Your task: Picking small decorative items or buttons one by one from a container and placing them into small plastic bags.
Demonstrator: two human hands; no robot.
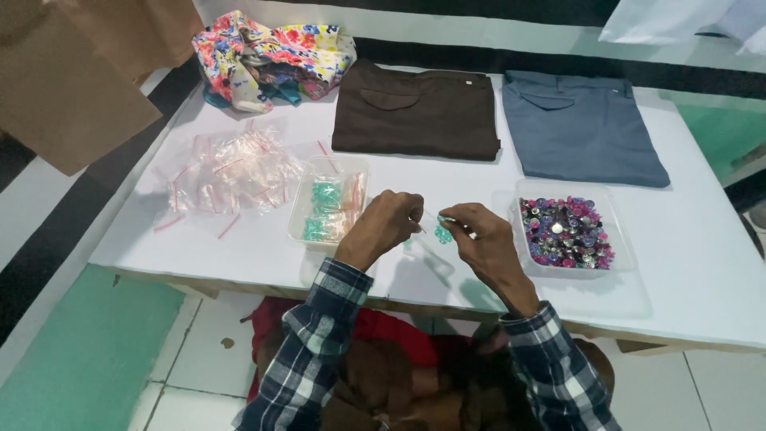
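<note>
at the near edge of the white table (686,263), seen from the head view, the left hand (381,227) is closed in a pinch on the mouth of a small clear zip bag (424,231), and the right hand (487,243) is closed on the bag's other side with a few teal gems (443,233) between its fingertips. the bag hangs between the two hands, just above the table edge and apart from both trays. to the left sits a clear tray (299,219) of filled packets; further left lies a loose heap of empty zip bags (231,172). to the right a clear tray (618,239) holds mixed coloured gems. folded brown trousers (415,112), folded grey-blue trousers (578,128) and a floral cloth (271,56) lie along the far side. risk noted: the bag mouth looks narrow and limp, so a gem could miss it and roll off the near edge to the floor. whether the mouth is fully open cannot be told. a slack left pinch would likely tip out the contents.
</note>
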